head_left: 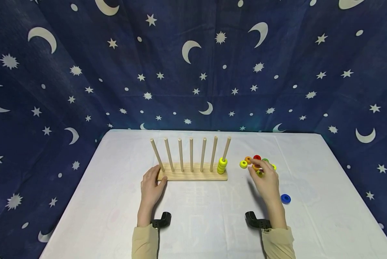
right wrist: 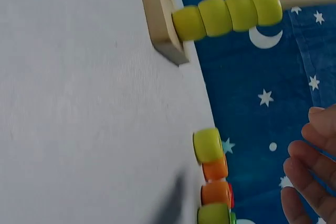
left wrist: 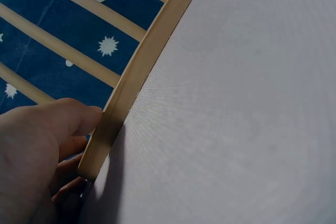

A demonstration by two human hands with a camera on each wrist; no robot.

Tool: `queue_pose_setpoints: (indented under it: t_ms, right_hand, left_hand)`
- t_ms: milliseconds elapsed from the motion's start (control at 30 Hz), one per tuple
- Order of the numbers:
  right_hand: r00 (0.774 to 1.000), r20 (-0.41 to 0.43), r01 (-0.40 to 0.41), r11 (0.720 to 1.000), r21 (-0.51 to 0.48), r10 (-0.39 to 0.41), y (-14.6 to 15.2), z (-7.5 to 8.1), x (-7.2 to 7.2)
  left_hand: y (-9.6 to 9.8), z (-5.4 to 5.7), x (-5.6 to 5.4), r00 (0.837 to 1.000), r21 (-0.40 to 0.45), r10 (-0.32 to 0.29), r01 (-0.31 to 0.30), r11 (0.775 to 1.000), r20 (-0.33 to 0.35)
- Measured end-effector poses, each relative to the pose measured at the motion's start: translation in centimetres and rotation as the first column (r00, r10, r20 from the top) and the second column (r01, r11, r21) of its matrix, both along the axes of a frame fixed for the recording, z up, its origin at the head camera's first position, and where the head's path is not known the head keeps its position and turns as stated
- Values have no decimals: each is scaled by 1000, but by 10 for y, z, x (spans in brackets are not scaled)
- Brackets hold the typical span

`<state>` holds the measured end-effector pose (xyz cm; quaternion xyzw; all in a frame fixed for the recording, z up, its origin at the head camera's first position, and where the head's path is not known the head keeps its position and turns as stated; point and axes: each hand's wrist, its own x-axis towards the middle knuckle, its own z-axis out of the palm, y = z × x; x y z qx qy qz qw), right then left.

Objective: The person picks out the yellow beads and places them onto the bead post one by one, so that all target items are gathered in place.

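Observation:
A wooden peg rack (head_left: 193, 176) with a row of upright pegs stands on the table. My left hand (head_left: 151, 187) grips its left end, the thumb (left wrist: 79, 115) lying along the front edge of the base. Several yellow rings (head_left: 222, 165) are stacked on the rightmost peg. To the right of the rack, my right hand (head_left: 265, 181) hovers over a cluster of loose rings, thumb and fingers apart with nothing between them. Around its fingertips are a yellow ring (head_left: 243, 164), an orange ring (head_left: 248, 160) and a red ring (head_left: 257, 157); the hand partly hides others, some green.
A blue ring (head_left: 285, 199) lies by itself to the right of the right forearm. White cloth covers the table (head_left: 199, 219). Behind it hangs a dark blue curtain (head_left: 167, 54) with moons and stars.

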<state>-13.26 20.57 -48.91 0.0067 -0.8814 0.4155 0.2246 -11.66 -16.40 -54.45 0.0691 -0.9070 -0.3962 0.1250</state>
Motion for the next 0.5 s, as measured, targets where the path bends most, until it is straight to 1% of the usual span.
queue_pose_setpoints:
  t_ms: [200, 367, 500]
  right_hand:
    - [999, 43, -12, 1000, 21, 11, 9, -1, 3]
    - [997, 83, -16, 997, 77, 9, 13, -3, 4]
    - [994, 105, -24, 994, 109, 13, 15, -5, 4]
  left_hand:
    - [-1, 0, 0, 1000, 7, -6, 6, 1000, 7]
    - [-2, 0, -1, 999, 16, -13, 13, 1000, 39]
    - [-3, -1, -2, 999, 11, -15, 15, 1000, 44]
